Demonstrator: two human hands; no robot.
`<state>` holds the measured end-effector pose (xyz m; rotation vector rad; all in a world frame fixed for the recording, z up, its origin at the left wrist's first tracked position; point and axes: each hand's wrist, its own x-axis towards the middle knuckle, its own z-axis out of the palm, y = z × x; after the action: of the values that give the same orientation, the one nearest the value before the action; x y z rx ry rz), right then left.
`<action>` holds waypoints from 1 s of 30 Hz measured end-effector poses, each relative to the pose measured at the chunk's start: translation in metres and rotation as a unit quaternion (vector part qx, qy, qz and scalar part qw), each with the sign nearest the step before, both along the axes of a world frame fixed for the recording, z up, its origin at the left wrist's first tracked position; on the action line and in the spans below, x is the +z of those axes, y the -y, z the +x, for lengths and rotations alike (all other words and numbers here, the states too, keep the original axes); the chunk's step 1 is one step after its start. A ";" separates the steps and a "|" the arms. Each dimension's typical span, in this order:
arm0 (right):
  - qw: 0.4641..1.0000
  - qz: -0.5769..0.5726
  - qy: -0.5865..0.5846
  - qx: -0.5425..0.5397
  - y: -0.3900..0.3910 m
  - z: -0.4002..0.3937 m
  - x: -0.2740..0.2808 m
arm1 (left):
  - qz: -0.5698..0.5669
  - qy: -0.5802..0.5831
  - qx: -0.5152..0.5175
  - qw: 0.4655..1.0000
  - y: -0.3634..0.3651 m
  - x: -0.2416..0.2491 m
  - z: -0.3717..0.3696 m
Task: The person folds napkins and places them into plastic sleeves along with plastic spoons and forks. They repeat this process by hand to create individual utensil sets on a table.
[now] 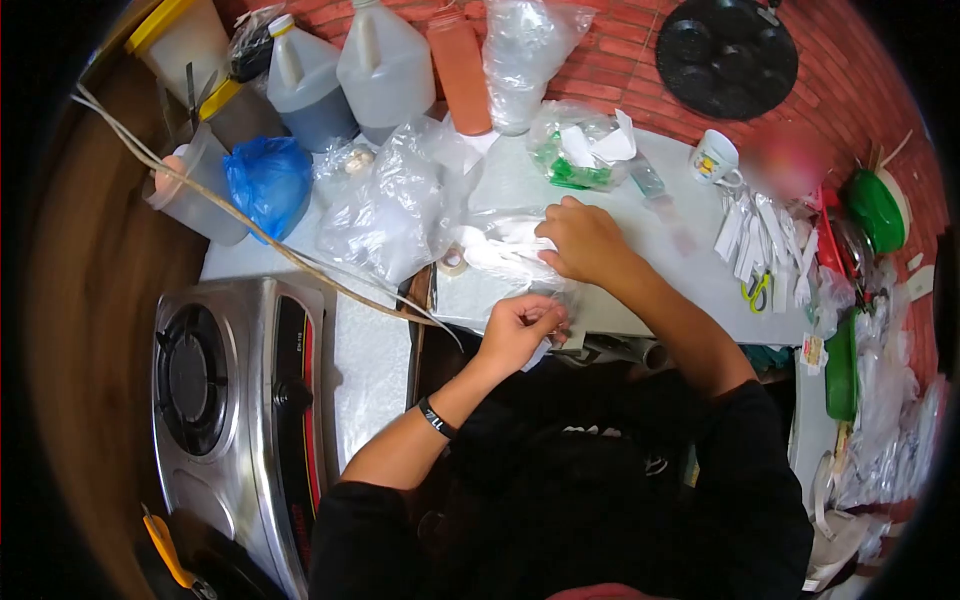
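White plastic spoons (492, 250) lie in a pile on clear plastic near the front edge of the table. My right hand (582, 238) reaches in from the right, its fingers curled down onto the handle end of the pile. Closer to me, my left hand (522, 335) is closed in a pinch at the table's edge. A small whitish piece (538, 355) shows under its fingers; I cannot make out what it is. A roll of tape (453, 262) lies just left of the spoons.
A gas stove (230, 400) stands at the left. Clear plastic bags (390, 205), jugs (385, 75) and a blue bag (268, 185) crowd the back left. White-wrapped bundles (755, 235), green-handled scissors (757, 292) and a mug (714, 158) are at the right. A cable (250, 222) crosses the left side.
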<state>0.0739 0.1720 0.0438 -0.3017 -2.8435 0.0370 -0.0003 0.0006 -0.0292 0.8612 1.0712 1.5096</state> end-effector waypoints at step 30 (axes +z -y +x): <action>0.953 -0.287 -0.092 -0.035 -0.009 0.170 0.098 | 0.060 0.004 -0.008 0.998 0.008 0.009 0.013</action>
<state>0.2438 0.1808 0.1418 -0.4860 -2.5725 0.8393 0.0125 -0.0077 -0.0206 0.9449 0.9734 1.5742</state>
